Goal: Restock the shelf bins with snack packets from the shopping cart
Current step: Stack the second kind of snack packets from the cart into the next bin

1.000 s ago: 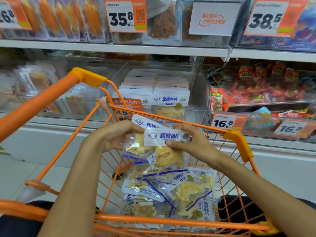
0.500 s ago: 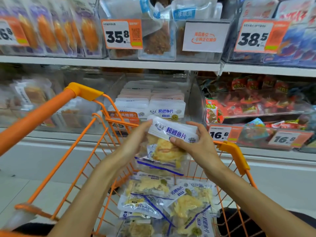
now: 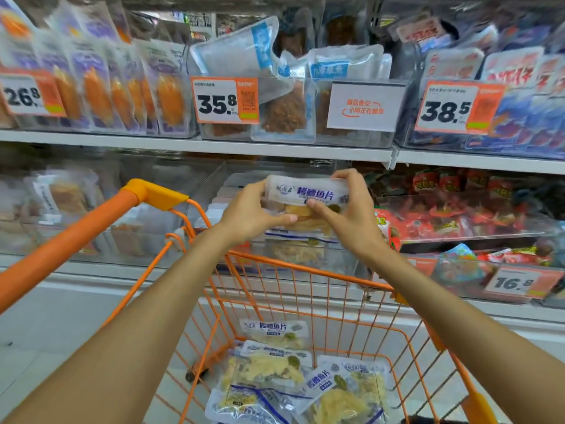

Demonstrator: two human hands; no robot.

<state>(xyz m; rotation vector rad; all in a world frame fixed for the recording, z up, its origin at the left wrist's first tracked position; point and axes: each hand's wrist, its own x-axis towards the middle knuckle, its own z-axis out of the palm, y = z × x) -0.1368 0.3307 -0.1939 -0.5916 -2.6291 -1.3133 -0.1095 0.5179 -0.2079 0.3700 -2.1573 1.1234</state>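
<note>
Both hands pinch snack packet (image 3: pixel 308 197) between them: left hand (image 3: pixel 249 214) at left edge, right hand (image 3: pixel 347 209) at right.

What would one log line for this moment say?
left hand: grips snack packet | right hand: grips it too | position: before clear shelf bin | more packets: in cart

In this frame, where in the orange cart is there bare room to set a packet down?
Bare wire floor of the orange wire cart shows behind the white-and-blue fish-slice packets, toward its front wall, and along its right side. The near middle is crowded with overlapping packets. Both hands hold one packet above.
</note>
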